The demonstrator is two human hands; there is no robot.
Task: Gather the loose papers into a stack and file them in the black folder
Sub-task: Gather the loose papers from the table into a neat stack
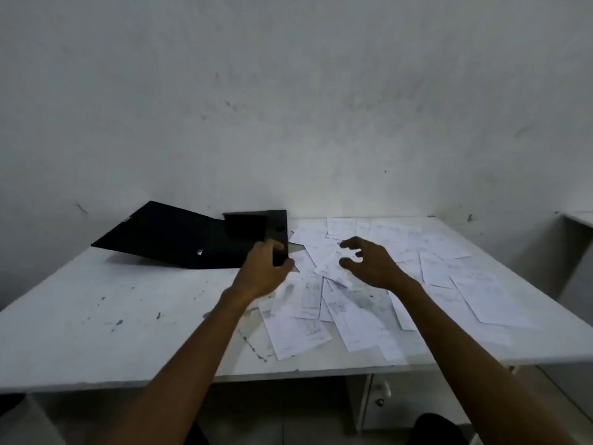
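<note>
Left hand [264,268] grips the near right corner of the open black folder [179,239] by the bench's [96,332] far edge. Right hand [369,263] hovers, fingers [348,244] spread, above loose papers [353,303] strewn over the right half.

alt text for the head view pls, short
The left hand grips the spine of an open black folder on a white table, while the right hand hovers open over loose papers scattered beside it.
</note>
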